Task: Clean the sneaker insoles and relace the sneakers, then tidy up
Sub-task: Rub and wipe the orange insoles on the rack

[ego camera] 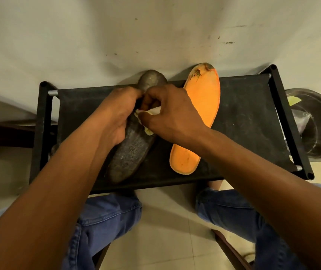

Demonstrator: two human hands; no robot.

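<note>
A grey insole (130,151), speckled and grimy, is laid on the black fabric surface (243,117), its long axis running from the near edge up and to the right, the toe past the far edge. Its middle is gripped by the left hand (117,114). A pale cloth (148,114) is pinched against it in the right hand's (173,115) closed grip. Just beside it an orange insole (198,117) is laid, nearly parallel, its frayed toe pointing away. A metal bowl (319,123) is seen at the right.
</note>
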